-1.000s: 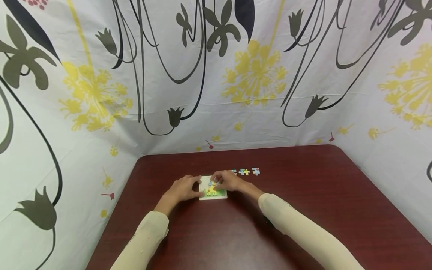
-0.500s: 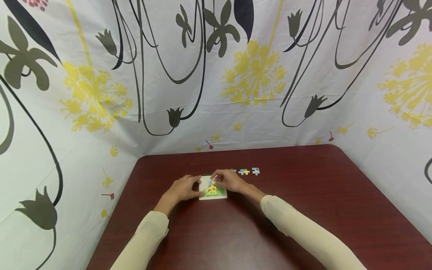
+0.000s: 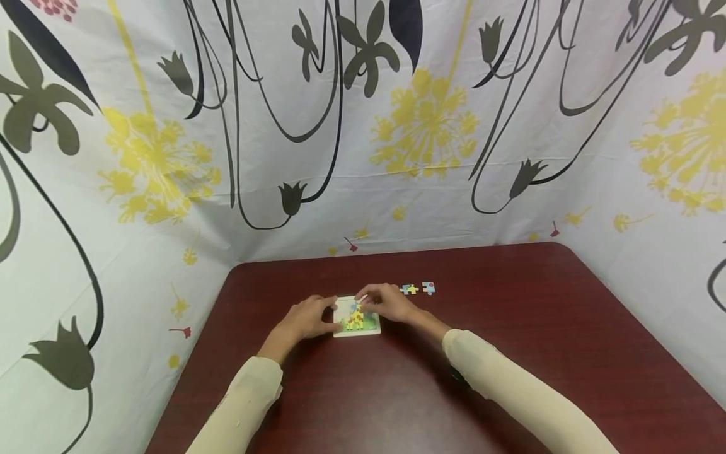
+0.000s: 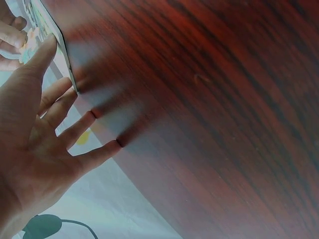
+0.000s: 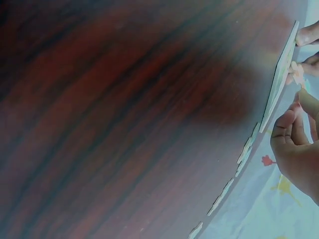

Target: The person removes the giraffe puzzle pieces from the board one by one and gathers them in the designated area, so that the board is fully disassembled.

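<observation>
Ahead of you, a white fabric backdrop (image 3: 351, 189) printed with gray-green tulips (image 3: 292, 199) and yellow flower bursts (image 3: 422, 126) fills the upper frame and both sides; your glossy reddish-brown table (image 3: 510, 290), far corners rounded, shows a pale sheen (image 3: 368, 410) at bottom centre.

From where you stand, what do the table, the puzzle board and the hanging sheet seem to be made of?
Table: wood or wood-look laminate, dark red, fairly glossy; streaky grain and a soft sheen show.
Puzzle board: perhaps thin wood or stiff cardboard; it looks flat and rigid, with a pale border around a printed picture.
Sheet: probably matte fabric, possibly plastic; it creases and carries printed flowers.
</observation>
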### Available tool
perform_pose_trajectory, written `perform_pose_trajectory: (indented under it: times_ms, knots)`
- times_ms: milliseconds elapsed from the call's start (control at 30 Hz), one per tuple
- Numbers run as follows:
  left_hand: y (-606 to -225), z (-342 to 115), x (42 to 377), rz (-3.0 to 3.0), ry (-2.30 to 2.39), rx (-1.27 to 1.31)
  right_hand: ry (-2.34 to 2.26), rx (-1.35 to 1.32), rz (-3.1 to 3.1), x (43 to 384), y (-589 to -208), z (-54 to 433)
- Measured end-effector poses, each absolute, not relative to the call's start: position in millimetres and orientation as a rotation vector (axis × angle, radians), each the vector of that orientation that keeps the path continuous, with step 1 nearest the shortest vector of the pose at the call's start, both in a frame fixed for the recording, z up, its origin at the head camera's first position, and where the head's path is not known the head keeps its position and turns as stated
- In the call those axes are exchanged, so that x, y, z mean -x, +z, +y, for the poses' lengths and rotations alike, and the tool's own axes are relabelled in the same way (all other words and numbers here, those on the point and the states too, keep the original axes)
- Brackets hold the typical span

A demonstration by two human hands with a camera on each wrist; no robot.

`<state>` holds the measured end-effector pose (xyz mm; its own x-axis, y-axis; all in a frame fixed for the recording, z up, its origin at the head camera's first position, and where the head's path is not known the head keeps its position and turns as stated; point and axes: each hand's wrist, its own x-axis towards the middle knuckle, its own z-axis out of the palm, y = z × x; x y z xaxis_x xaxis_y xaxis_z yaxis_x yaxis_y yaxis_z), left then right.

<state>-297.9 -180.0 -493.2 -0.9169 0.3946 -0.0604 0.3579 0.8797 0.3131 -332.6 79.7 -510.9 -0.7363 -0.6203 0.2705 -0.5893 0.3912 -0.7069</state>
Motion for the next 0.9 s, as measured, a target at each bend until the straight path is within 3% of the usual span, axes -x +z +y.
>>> perform_pose_trajectory:
  times_ms: [900]
  knots:
    - [-496,-180,299,2.944,0.457,-0.579,-1.176,0.900,2.733,336,-489,168]
